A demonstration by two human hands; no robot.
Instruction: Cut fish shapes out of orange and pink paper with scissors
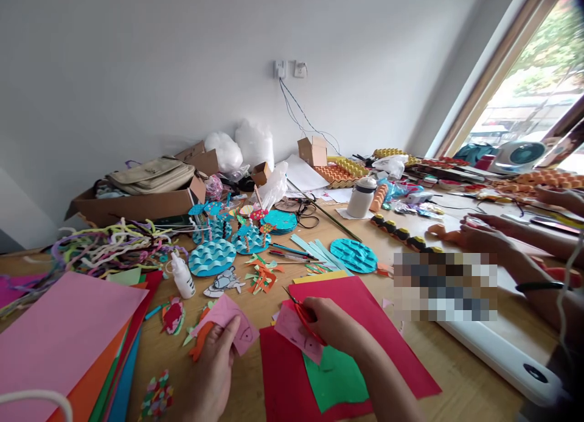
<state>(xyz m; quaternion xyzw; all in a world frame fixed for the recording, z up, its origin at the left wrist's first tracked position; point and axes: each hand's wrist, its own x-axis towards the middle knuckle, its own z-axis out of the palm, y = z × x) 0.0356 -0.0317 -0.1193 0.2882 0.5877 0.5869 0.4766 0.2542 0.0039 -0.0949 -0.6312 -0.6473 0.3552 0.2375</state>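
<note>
At the lower middle, my left hand (218, 358) pinches a pink paper piece (244, 335) with a fish face drawn on it. Orange-handled scissors (306, 320) are in my right hand (332, 321), their dark blades pointing up and left. Beside the scissors is a second pink piece (292, 332) with a drawn fish; whether my right fingers grip it too I cannot tell. Under my right hand lie red sheets (387, 337) and a green sheet (335, 379). Paper scraps (263, 275) and a white glue bottle (182, 276) are beyond my hands.
Coloured sheets (68, 325) are stacked at the left, below a pile of pipe cleaners (114, 245). Blue discs (212, 258) stand mid-table near a white jar (362, 198). Another person's hands (488, 236) are at the right, near a long white device (502, 361).
</note>
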